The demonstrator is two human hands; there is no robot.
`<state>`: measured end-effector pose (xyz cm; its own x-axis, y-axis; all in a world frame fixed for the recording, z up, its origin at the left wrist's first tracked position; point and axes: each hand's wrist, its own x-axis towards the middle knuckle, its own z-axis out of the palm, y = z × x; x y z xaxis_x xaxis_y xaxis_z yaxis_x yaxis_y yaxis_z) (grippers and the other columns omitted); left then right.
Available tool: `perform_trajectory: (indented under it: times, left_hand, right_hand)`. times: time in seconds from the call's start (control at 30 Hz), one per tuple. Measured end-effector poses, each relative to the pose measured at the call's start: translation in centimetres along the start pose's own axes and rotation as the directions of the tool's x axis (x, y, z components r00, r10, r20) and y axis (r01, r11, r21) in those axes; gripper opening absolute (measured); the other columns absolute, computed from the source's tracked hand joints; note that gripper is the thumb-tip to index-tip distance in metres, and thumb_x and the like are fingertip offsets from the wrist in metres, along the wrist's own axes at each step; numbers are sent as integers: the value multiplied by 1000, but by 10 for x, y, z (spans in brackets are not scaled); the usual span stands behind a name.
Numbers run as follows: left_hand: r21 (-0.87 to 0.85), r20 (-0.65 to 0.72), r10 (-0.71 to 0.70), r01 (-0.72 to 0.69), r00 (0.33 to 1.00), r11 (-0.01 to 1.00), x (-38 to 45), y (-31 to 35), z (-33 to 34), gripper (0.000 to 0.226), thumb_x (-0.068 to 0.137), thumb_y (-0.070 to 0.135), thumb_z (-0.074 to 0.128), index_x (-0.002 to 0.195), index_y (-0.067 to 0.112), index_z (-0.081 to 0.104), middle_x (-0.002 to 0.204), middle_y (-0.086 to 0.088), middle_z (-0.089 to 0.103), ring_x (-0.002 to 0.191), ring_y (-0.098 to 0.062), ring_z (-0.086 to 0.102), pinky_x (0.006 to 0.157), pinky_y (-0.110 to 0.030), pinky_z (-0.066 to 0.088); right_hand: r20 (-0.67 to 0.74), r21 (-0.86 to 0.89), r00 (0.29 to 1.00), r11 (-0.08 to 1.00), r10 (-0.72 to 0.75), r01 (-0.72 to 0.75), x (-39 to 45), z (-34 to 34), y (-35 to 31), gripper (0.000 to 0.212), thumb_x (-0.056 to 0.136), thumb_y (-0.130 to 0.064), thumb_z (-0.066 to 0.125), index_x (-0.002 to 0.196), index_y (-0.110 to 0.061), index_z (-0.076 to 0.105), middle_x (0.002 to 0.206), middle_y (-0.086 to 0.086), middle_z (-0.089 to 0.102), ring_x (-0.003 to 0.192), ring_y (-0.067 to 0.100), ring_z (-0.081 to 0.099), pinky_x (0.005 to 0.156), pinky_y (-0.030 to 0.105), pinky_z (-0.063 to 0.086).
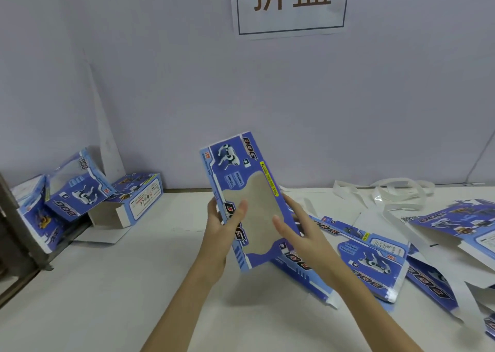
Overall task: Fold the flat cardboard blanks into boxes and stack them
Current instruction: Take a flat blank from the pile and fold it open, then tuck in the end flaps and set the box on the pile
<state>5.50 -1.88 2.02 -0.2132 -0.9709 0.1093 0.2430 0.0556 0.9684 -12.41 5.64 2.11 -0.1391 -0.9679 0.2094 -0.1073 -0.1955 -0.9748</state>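
Two hands on one flat blank [247, 199], held upright and tilted at frame centre, above the white table [134, 284]. Left hand [222, 225] clamping the left edge, thumb across the printed face; right hand [297, 231] along the right edge, thumb on the window panel, fingers behind. To open well: press the two long edges toward each other so the sleeve pops square, keeping thumbs off the window film. Finished boxes [80, 188] heaped at left, leaning rather than stacked; more flat blanks [375, 255] spread at right. Fingers behind the blank hidden; end flaps not visible; right-hand pile cut off by the frame edge; small print illegible.
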Motion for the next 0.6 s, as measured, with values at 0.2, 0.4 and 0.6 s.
perform_trajectory:
  times: [0.2, 0.4, 0.6]
  left_hand:
    - [-68, -203, 10, -24, 979, 997, 7, 5, -12, 66, 82, 68, 66, 139, 38, 49, 122, 3, 74, 106, -21, 76, 91, -48, 62]
    - [-541, -292, -299, 101, 909, 835, 17, 3, -49, 66, 102, 72, 35, 128, 19, 62, 119, -11, 69, 110, -32, 67, 100, -48, 52]
    - [-726, -267, -435, 117, 860, 677, 16, -2, -62, 52, 104, 55, 45, 109, 8, 65, 117, -16, 61, 93, -31, 60, 87, -39, 52]
  right_hand:
    - [43, 73, 993, 991, 110, -113, -1, 5, 1, 68, 77, -55, 76, 140, -44, 52, 112, 1, 77, 96, 24, 77, 78, 31, 64]
    - [-43, 412, 986, 902, 163, -131, 4, 54, -8, 63, 71, -51, 83, 126, -32, 59, 104, 16, 79, 81, 30, 76, 71, 28, 63]
    - [146, 469, 984, 869, 98, -156, 61, 151, -65, 65, 83, -48, 83, 134, -15, 61, 99, 14, 79, 78, 27, 75, 75, 29, 63]
